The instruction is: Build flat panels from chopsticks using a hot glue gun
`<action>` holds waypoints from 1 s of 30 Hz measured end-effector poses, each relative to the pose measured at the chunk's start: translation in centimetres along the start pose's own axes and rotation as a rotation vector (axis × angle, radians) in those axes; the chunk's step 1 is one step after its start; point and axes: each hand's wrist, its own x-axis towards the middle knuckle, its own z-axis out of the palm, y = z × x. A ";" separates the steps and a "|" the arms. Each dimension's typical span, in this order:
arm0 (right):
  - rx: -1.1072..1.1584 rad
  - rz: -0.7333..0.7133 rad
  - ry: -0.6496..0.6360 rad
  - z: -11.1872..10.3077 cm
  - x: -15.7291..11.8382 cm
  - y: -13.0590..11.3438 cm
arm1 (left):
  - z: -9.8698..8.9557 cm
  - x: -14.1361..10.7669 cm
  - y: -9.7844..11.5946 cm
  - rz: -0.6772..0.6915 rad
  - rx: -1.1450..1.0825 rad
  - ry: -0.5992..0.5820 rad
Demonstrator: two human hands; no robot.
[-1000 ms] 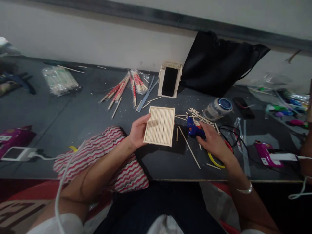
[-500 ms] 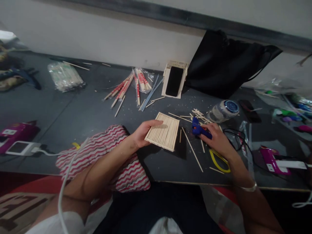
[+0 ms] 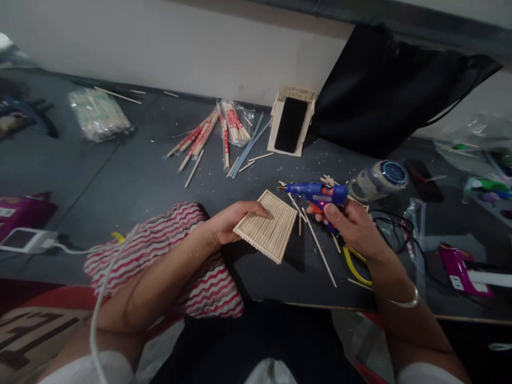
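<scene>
My left hand (image 3: pixel 236 221) grips the left edge of a flat panel of thin wooden sticks (image 3: pixel 268 226), thumb on top, the other fingers hidden beneath. The panel is tilted above the table and has a stick border. In my right hand (image 3: pixel 352 224) is a blue glue gun (image 3: pixel 316 193), held by its handle, with a small red light lit on its side. Its nozzle points left, just above and beyond the panel's far edge, apart from it. Loose wooden sticks (image 3: pixel 320 248) lie on the table below the gun.
A clear jar with a blue lid (image 3: pixel 378 181) lies right of the gun. Further back are a black phone (image 3: pixel 291 125), wrapped chopsticks (image 3: pixel 200 136) and a black bag (image 3: pixel 384 96). A striped cushion (image 3: pixel 188 245) sits under my left forearm. Yellow-handled scissors (image 3: pixel 356 266) lie near my right wrist.
My right hand has lifted the glue gun off the table and turned it so the nozzle points left toward the panel. The panel has tilted slightly in my left hand.
</scene>
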 end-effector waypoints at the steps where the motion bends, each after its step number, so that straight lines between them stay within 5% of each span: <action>1: -0.029 -0.018 -0.003 0.3 0.1 0.1 | 0.0 0.0 -0.1 0.001 -0.006 0.003; 30: -0.246 -0.257 -0.049 2.1 0.4 1.9 | 1.8 -0.2 -0.4 0.078 0.062 0.007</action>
